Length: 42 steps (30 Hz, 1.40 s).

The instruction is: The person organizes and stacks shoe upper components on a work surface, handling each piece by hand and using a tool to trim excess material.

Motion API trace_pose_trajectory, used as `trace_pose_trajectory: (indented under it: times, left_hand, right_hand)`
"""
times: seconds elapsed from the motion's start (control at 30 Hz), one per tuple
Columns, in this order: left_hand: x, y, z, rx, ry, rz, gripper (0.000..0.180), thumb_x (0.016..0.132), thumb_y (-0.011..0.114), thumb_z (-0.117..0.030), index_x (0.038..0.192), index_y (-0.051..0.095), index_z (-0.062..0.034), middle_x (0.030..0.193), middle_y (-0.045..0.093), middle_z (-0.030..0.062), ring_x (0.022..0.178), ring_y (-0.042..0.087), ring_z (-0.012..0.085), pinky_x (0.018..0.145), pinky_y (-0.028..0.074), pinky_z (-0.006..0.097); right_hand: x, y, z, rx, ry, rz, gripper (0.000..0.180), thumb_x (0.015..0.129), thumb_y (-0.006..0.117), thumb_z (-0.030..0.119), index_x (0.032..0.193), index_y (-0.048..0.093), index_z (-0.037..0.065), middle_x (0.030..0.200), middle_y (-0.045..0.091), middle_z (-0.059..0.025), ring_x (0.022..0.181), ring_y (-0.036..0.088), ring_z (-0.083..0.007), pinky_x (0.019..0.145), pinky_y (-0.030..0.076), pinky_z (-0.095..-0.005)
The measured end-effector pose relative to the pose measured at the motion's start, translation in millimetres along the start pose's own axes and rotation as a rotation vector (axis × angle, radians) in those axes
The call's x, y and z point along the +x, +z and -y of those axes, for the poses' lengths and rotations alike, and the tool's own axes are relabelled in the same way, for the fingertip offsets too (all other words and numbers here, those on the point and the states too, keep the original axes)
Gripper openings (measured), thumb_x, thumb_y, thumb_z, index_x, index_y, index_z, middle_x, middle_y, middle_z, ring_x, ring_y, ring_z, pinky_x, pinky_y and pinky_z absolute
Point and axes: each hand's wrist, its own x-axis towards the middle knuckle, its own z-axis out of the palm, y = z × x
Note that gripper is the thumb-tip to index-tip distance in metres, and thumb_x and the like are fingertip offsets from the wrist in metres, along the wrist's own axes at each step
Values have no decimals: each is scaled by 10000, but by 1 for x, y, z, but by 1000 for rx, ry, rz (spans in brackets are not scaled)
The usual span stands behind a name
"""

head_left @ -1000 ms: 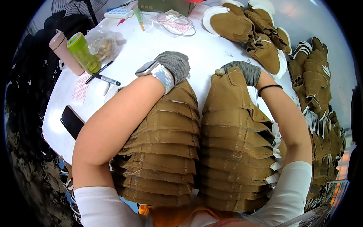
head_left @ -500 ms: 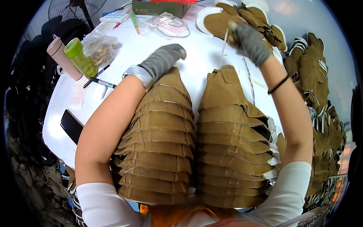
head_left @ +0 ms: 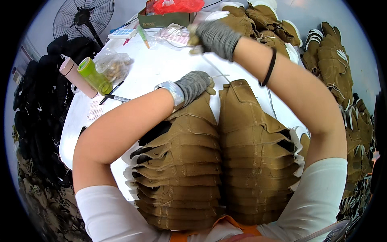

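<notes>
Two overlapping rows of brown shoe uppers lie side by side in front of me, a left stack and a right stack. Curled over the far end of the left stack is my left hand, in a grey knit glove, closed around the end upper; its fingertips are partly hidden. My right hand, gloved alike and slightly blurred, is raised beyond the stacks. It pinches a thin pale cord, which slants down to the far tip of the right stack, by a small hole in the upper.
On the white table at left stand a pink bottle, a green jar and a bag of brown pieces. A green box sits at the back. More brown shoes lie back right; a fan stands back left.
My right hand has swung left with the cord, which now stretches to the right stack. My left hand has come down onto the left stack, whose pale left edges now show. The view has shifted.
</notes>
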Motion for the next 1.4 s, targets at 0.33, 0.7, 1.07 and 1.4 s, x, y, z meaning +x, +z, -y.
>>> trace_pose_trajectory:
  times: [0.33,0.7,1.07,1.4]
  left_hand:
    - [-3,-3,-31,-908,-378,-46,244,906,529,-215,1087,639,-94,989,657,37,801,592,125,635,477,248]
    - [-3,0,-23,-1098,-332,-136,282,901,567,-343,1032,677,-120,869,591,-41,710,464,63,641,398,200]
    - [8,-7,-45,-1012,-572,-158,240,917,539,-318,942,672,-120,704,610,-27,631,486,77,570,387,237]
    - [25,5,4,-597,-184,-77,266,924,487,-202,918,681,-19,793,668,82,682,592,148,656,459,252]
  right_hand:
    - [-32,22,-43,701,178,20,398,913,551,400,953,626,11,827,660,-45,734,579,-98,651,475,-211]
    - [-52,6,-16,469,272,18,415,901,546,428,1017,629,38,921,667,-53,807,623,-121,723,497,-230]
    - [-116,-15,-14,-509,-22,138,215,836,572,265,832,642,61,781,629,-165,755,596,-342,693,469,-409]
    - [-116,-28,-3,-751,29,143,243,784,588,296,820,640,62,766,626,-165,779,610,-341,738,475,-427]
